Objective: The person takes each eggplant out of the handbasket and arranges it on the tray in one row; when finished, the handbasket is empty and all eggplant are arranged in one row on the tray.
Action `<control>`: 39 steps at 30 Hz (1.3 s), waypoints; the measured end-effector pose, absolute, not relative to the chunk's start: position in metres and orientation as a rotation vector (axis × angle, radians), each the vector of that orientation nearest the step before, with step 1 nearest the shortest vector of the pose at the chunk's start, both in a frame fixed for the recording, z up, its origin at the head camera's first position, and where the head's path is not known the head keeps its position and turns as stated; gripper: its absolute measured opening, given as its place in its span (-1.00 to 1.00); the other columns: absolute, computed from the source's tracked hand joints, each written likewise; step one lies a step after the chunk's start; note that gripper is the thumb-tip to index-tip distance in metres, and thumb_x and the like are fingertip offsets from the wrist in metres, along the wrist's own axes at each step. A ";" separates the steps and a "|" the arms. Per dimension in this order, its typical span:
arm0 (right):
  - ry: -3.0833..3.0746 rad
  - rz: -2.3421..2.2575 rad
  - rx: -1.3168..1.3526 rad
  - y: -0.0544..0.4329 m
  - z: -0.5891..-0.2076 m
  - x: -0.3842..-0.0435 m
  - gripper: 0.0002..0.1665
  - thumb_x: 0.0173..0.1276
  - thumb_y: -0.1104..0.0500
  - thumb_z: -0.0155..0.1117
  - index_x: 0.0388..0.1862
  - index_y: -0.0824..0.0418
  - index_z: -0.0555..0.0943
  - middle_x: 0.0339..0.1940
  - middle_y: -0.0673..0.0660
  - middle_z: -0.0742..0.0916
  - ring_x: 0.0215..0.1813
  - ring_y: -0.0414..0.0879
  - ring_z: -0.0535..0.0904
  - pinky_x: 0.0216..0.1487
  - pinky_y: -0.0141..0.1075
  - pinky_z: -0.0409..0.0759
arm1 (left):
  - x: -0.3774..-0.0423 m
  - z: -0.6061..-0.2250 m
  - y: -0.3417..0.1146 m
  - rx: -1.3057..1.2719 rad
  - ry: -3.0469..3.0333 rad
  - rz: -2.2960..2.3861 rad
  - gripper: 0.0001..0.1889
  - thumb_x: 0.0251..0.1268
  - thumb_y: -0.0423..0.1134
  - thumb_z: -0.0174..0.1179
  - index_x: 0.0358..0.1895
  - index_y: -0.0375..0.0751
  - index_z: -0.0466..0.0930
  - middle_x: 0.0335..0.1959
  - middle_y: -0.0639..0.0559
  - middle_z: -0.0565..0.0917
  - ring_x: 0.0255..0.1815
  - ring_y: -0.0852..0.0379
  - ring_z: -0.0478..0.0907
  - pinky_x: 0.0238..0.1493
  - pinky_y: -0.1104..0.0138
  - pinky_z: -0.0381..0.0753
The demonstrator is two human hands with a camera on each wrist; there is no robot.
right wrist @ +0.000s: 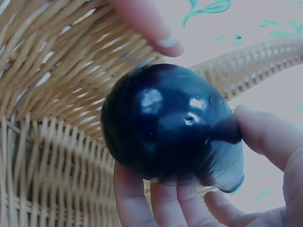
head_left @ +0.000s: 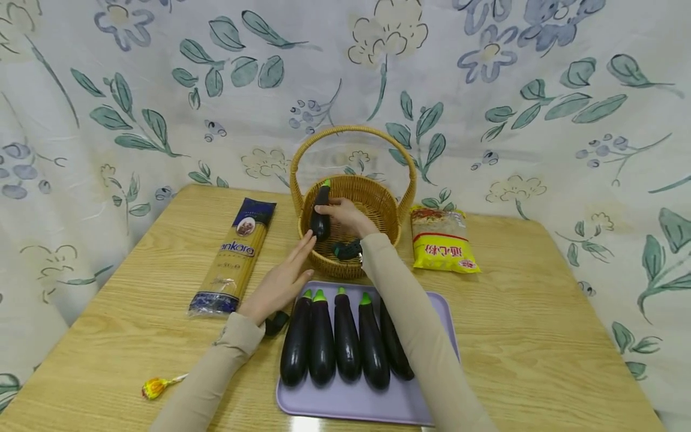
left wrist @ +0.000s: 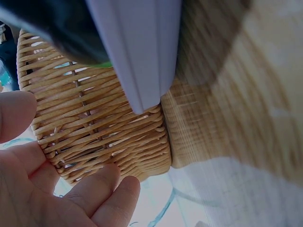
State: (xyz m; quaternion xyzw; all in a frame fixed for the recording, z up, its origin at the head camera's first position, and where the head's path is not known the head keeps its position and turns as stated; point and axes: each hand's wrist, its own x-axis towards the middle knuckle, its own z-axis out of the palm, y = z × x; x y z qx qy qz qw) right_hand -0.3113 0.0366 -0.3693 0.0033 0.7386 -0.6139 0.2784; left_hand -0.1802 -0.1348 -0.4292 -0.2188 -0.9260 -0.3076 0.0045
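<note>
In the head view my right hand grips a dark purple eggplant with a green stem, inside the left part of a wicker basket. The right wrist view shows that eggplant end-on, thumb on one side and fingers on the other. My left hand reaches to the basket's front left, fingers extended. Seen from the left wrist, its fingertips lie against the basket's woven side. Several more eggplants lie side by side on a lilac tray in front of the basket; my right sleeve partly covers one.
Left of the basket lies a long pack of spaghetti. A yellow bag of pasta sits at its right. A small yellow wrapped lollipop is near the left forearm. The basket's tall handle arches overhead, before a floral curtain.
</note>
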 end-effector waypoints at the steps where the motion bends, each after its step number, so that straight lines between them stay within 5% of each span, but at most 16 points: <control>1: 1.985 -1.658 0.005 0.038 -0.367 -0.311 -0.13 0.44 0.05 0.18 0.57 0.19 0.01 0.42 0.30 0.41 0.39 0.17 0.42 0.32 0.03 0.47 | -0.180 -0.429 -0.135 -0.690 -2.898 -0.966 -0.27 0.50 -0.19 -0.04 0.59 0.08 -0.22 0.63 0.10 -0.19 0.42 -0.25 0.30 0.23 -0.16 0.44; 16: 1.985 -1.744 0.032 0.074 -0.349 -0.294 -0.14 0.44 0.08 0.17 0.58 0.11 -0.01 0.41 0.29 0.41 0.42 0.18 0.37 0.35 0.10 0.42 | -0.180 -0.432 -0.131 -0.680 -2.921 -0.973 -0.24 0.50 -0.17 -0.04 0.58 0.21 -0.28 0.61 0.25 -0.27 0.50 -0.18 0.18 0.33 -0.13 0.35; 39: 1.911 -1.826 -0.082 0.112 -0.348 -0.264 -0.17 0.50 0.17 0.07 0.59 0.06 -0.10 0.50 0.31 0.24 0.43 0.23 0.32 0.33 0.10 0.42 | -0.181 -0.429 -0.133 -0.690 -2.904 -0.959 -0.25 0.50 -0.18 -0.05 0.59 0.08 -0.27 0.61 0.19 -0.28 0.52 -0.17 0.14 0.35 -0.10 0.33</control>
